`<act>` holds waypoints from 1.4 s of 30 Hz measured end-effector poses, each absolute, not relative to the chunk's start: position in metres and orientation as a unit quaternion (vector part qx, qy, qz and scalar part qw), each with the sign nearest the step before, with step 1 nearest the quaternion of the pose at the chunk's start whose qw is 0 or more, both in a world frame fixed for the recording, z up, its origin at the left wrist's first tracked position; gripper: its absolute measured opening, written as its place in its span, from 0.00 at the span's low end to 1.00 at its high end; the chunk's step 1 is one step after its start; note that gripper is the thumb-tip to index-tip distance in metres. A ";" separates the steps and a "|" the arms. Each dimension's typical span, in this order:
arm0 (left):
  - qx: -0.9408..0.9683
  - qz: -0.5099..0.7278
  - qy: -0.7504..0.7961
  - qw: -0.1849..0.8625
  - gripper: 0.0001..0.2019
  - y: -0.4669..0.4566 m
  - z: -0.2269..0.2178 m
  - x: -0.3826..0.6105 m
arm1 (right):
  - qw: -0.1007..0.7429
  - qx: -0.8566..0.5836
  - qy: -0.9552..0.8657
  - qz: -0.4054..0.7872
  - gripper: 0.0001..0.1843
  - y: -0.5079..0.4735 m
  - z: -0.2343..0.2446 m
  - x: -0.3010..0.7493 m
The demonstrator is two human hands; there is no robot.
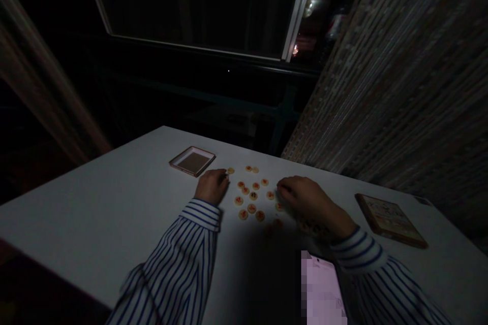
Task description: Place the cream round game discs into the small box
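Note:
Several round Chinese chess pieces (252, 208) lie scattered on the white table (125, 198); most bear red characters, while one piece (253, 196) has dark marks. My left hand (212, 186) rests left of them with its fingers curled in. Close by its fingertips is a pale piece (231, 170); I cannot tell whether they touch. To the right, my right hand (305, 199) is closed, thumb and fingers together, beside a red-marked piece (270, 195). Whatever either hand holds is hidden. Dark-marked pieces (313, 227) sit in shadow under my right wrist.
A shallow open box (192, 160) stands at the back left. At the right lies a flat box with a printed face (391, 217). A lit phone (324, 289) is at the near edge. Beyond the table are a dark window and a string curtain (354, 71).

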State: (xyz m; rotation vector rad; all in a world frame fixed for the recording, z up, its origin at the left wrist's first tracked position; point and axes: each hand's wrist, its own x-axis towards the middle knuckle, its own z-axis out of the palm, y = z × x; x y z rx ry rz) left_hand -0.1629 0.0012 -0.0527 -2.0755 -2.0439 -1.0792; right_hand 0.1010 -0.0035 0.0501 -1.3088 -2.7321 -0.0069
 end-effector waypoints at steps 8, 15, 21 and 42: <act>-0.673 -0.328 -0.662 0.026 0.16 0.007 -0.060 -0.164 | 0.018 -0.399 -0.916 0.023 0.17 0.009 0.048 0.060; -0.677 -0.315 -0.664 0.033 0.14 0.010 -0.062 -0.164 | 0.006 -0.387 -0.922 0.015 0.19 0.010 0.041 0.052; -0.669 -0.310 -0.675 0.036 0.15 0.009 -0.060 -0.164 | 0.011 -0.383 -0.923 0.012 0.20 0.008 0.039 0.055; -0.586 -0.555 -0.571 -0.150 0.18 -0.001 -0.044 -0.138 | 0.063 -0.412 -0.908 0.046 0.17 -0.011 0.048 0.085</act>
